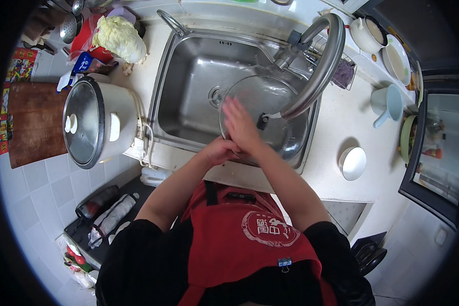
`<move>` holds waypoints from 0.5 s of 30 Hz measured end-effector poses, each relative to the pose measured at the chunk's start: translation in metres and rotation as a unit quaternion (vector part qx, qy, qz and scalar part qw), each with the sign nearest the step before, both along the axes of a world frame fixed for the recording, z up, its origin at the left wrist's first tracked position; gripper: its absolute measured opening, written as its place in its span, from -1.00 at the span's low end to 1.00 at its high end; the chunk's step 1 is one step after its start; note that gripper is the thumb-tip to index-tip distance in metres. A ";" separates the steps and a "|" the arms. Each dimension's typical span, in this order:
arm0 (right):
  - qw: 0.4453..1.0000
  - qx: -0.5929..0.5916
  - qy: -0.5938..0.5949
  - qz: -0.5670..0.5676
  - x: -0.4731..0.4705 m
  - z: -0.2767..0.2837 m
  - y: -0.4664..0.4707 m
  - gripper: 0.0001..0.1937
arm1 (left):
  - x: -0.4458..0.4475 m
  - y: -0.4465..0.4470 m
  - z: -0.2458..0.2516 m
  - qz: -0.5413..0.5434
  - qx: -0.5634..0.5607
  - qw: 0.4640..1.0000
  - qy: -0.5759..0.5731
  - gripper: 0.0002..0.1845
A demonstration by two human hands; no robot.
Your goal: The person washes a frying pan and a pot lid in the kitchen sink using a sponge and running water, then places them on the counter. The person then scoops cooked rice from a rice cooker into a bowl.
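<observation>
A round clear glass pot lid [252, 90] is tilted over the right side of the stainless-steel sink [185, 95]. My left hand [218, 150] grips the lid's near-left rim. Across the lid's left part, my right hand [240, 124] lies flat and blurred, with nothing visible in it. A dark fitting [264, 121] marks the lid's middle. Just above that fitting, water runs from the curved metal faucet [334, 63]. The palm side of my right hand is hidden.
Left of the sink stands a lidded electric cooker [120, 118], with a napa cabbage [120, 40] and spray bottle [80, 67] behind it. A white bowl [352, 163] and light-blue dipper [387, 103] sit on the right counter. A wire rack holds a purple cloth [343, 73].
</observation>
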State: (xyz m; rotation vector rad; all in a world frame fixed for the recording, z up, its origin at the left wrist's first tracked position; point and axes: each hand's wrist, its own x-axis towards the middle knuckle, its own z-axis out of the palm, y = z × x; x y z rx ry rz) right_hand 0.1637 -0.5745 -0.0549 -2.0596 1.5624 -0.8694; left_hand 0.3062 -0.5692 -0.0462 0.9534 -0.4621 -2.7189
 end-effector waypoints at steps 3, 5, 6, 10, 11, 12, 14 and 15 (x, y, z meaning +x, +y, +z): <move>0.983 0.101 -0.128 0.083 -0.023 0.020 0.051 -0.70 | 0.013 -0.005 -0.010 0.031 -0.042 0.998 0.033 -0.01; 0.990 0.114 -0.048 0.065 -0.056 0.030 0.075 -0.76 | 0.021 -0.011 -0.011 0.048 -0.042 0.996 0.059 -0.01; 0.992 0.120 0.029 0.023 -0.072 0.033 0.082 -0.78 | 0.023 -0.013 -0.010 0.053 -0.030 0.996 0.058 0.00; 0.933 -0.030 -0.011 -0.358 -0.106 0.026 0.070 -0.65 | 0.027 -0.019 -0.007 0.048 -0.022 0.995 0.088 -0.03; 0.916 -0.019 -0.094 -0.390 -0.107 0.023 0.064 -0.63 | 0.027 -0.021 -0.007 0.055 -0.023 0.994 0.096 -0.04; 0.888 -0.017 -0.183 -0.421 -0.107 0.020 0.058 -0.61 | 0.028 -0.023 -0.007 0.059 -0.027 0.993 0.099 -0.05; 0.854 0.009 -0.235 -0.464 -0.110 0.020 0.051 -0.61 | 0.029 -0.027 -0.009 0.073 -0.041 0.992 0.093 -0.09; 0.853 0.077 -0.278 -0.435 -0.111 0.022 0.047 -0.64 | 0.030 -0.030 -0.012 0.083 -0.051 0.992 0.085 -0.12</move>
